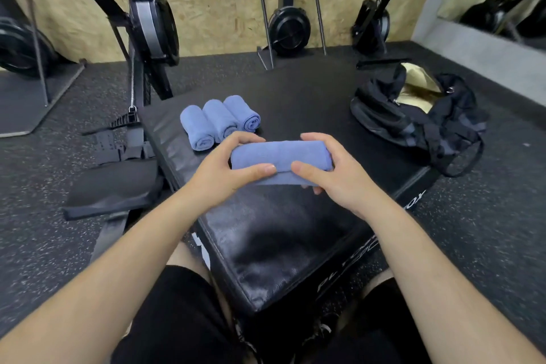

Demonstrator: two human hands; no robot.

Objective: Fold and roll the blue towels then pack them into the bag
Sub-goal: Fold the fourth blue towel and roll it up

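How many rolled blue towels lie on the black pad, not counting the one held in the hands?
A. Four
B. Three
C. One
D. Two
B. Three rolled towels lie side by side on the pad, beyond the left hand and right hand, which grip a fourth towel; the bag sits open to the right.

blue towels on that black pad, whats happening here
A person is rolling a blue towel on a black padded box, with the left hand and right hand each keeping a grip on one end. Three rolled towels already lie side by side behind it. The black duffel bag sits open at the right corner, and nothing blue shows inside it yet.
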